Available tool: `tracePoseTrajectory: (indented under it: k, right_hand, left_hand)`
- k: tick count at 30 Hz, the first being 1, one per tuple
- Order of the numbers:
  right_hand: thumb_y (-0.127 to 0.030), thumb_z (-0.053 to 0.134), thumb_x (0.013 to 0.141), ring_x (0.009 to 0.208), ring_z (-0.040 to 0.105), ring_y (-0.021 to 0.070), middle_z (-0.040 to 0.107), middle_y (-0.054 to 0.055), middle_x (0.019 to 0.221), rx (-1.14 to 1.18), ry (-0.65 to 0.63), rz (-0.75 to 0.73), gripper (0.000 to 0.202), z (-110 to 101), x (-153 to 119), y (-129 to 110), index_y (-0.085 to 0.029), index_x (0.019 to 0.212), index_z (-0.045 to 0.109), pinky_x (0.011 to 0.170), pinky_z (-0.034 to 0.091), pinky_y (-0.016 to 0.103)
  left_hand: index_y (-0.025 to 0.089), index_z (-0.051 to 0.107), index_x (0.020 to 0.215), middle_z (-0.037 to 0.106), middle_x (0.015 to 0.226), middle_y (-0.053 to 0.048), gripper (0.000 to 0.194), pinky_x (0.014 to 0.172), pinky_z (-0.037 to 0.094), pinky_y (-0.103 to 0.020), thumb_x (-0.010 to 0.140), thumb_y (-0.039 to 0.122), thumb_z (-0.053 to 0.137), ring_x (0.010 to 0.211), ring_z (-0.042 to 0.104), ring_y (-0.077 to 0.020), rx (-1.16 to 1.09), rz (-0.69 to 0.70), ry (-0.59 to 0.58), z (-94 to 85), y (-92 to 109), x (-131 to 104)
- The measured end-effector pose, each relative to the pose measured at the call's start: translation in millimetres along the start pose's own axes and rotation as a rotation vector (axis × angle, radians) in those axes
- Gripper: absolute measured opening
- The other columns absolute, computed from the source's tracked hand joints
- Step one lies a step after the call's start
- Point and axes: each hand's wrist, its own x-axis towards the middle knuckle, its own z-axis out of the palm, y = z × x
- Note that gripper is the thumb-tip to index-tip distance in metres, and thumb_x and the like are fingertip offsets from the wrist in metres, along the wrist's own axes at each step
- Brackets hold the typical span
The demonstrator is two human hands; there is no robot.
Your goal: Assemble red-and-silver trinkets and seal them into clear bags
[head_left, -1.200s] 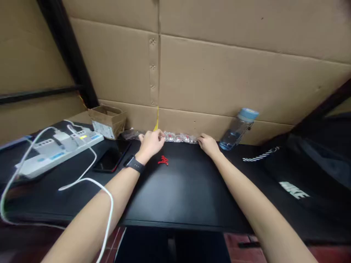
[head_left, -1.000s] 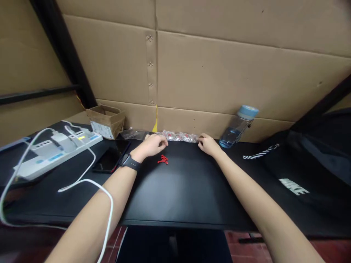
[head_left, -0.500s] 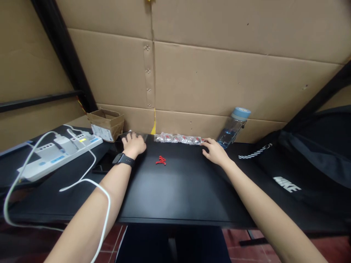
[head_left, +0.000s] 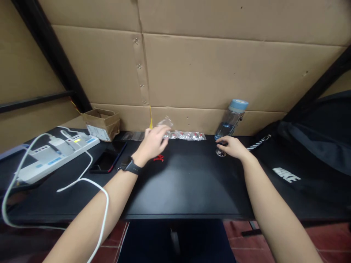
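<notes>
My left hand (head_left: 155, 141), with a dark watch on its wrist, is closed on a clear plastic bag (head_left: 166, 122) above the back of the black table (head_left: 181, 190). Beneath that hand lies a small bundle of red cord (head_left: 158, 157), partly covered. Small clear packets with silvery and red contents (head_left: 189, 135) form a row along the cardboard wall. At the right, my right hand (head_left: 229, 145) has its fingers curled over a shiny round metal piece (head_left: 221, 152), just in front of the bottle.
A bottle with a blue lid (head_left: 231, 118) leans at the back right, near a black bag (head_left: 307, 160). On the left are a phone (head_left: 107, 157), a small cardboard box (head_left: 102, 124), a white power strip (head_left: 55, 160) and looping white cables.
My left hand has moved right from beside the box, now with a clear bag. My right hand has moved right from the packets to the metal piece. The camera view has shifted slightly.
</notes>
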Motion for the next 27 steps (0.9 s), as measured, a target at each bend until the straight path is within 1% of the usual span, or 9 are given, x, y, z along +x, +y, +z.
tracePoseTrajectory:
  k: [3, 6, 8, 10, 13, 15, 19, 23, 27]
  right_hand:
    - [-0.036, 0.076, 0.074, 0.098, 0.071, 0.0258, 0.076, 0.007, 0.108, 0.016, -0.219, 0.063, 0.045, -3, -5, 2, -0.020, 0.116, 0.074, 0.088, 0.055, 0.034]
    - [-0.030, 0.085, 0.064, 0.096, 0.072, 0.0247, 0.077, 0.008, 0.106, 0.054, -0.356, 0.096, 0.064, -7, -8, 3, -0.018, 0.125, 0.070, 0.089, 0.054, 0.031]
    - [-0.026, 0.085, 0.063, 0.094, 0.072, 0.0238, 0.077, 0.008, 0.105, 0.076, -0.362, 0.108, 0.065, -7, -9, 6, -0.017, 0.125, 0.070, 0.088, 0.054, 0.031]
    - [-0.024, 0.084, 0.063, 0.094, 0.073, 0.0234, 0.078, 0.007, 0.103, 0.100, -0.341, 0.100, 0.059, -6, -8, 11, -0.018, 0.120, 0.072, 0.086, 0.055, 0.031]
    - [-0.023, 0.084, 0.064, 0.090, 0.073, 0.0225, 0.078, 0.007, 0.099, 0.137, -0.303, 0.068, 0.051, -3, -7, 19, -0.020, 0.113, 0.074, 0.082, 0.056, 0.030]
    - [-0.024, 0.084, 0.065, 0.087, 0.073, 0.0215, 0.078, 0.007, 0.097, 0.152, -0.291, 0.041, 0.047, -2, -7, 22, -0.020, 0.111, 0.075, 0.080, 0.057, 0.030]
    - [-0.025, 0.083, 0.064, 0.078, 0.071, 0.0182, 0.077, 0.005, 0.095, 0.129, -0.286, 0.037, 0.044, -5, -9, 20, -0.020, 0.107, 0.076, 0.075, 0.056, 0.028]
    - [-0.025, 0.082, 0.065, 0.077, 0.070, 0.0171, 0.076, 0.004, 0.094, 0.098, -0.234, 0.041, 0.041, -12, -12, 14, -0.020, 0.105, 0.076, 0.073, 0.055, 0.026]
    - [-0.023, 0.080, 0.067, 0.079, 0.070, 0.0170, 0.077, 0.004, 0.094, 0.188, -0.170, 0.020, 0.037, -15, -14, 9, -0.020, 0.104, 0.075, 0.075, 0.056, 0.026]
  left_hand:
    - [0.029, 0.058, 0.135, 0.052, 0.151, -0.008, 0.039, 0.107, 0.033, -0.047, 0.102, 0.025, 0.039, 0.135, 0.051, -0.0262, -0.136, 0.202, -0.253, 19.8, 21, -6]
    - [0.037, 0.056, 0.139, 0.039, 0.161, -0.005, 0.042, 0.108, 0.036, -0.050, 0.105, 0.027, 0.033, 0.141, 0.046, -0.0266, -0.235, 0.238, -0.448, 30.6, 24, -11]
    - [0.038, 0.052, 0.143, 0.033, 0.164, -0.004, 0.042, 0.112, 0.034, -0.051, 0.106, 0.033, 0.033, 0.146, 0.039, -0.0271, -0.282, 0.205, -0.467, 29.0, 18, -10]
    - [0.034, 0.053, 0.144, 0.037, 0.162, -0.005, 0.043, 0.116, 0.033, -0.047, 0.105, 0.040, 0.035, 0.146, 0.040, -0.0261, -0.319, 0.178, -0.420, 22.7, 6, -6]
    - [0.024, 0.067, 0.126, 0.066, 0.135, -0.007, 0.040, 0.109, 0.043, -0.035, 0.102, 0.044, 0.042, 0.124, 0.060, -0.0226, -0.350, 0.132, -0.377, 12.4, -20, -1]
    - [0.023, 0.074, 0.111, 0.075, 0.111, -0.006, 0.033, 0.095, 0.049, -0.030, 0.096, 0.043, 0.052, 0.101, 0.069, -0.0212, -0.331, 0.087, -0.470, 8.4, -38, 0]
    - [0.025, 0.077, 0.102, 0.077, 0.097, -0.003, 0.028, 0.080, 0.050, -0.025, 0.085, 0.043, 0.062, 0.085, 0.070, -0.0191, -0.357, 0.002, -0.633, 8.9, -66, -4]
    - [0.026, 0.079, 0.093, 0.078, 0.091, -0.002, 0.028, 0.075, 0.048, -0.024, 0.083, 0.047, 0.063, 0.081, 0.070, -0.0191, -0.338, -0.009, -0.675, 12.2, -73, -6]
    - [0.027, 0.078, 0.093, 0.078, 0.095, -0.002, 0.030, 0.079, 0.048, -0.025, 0.087, 0.048, 0.057, 0.084, 0.070, -0.0196, -0.331, -0.005, -0.675, 13.6, -75, -7]
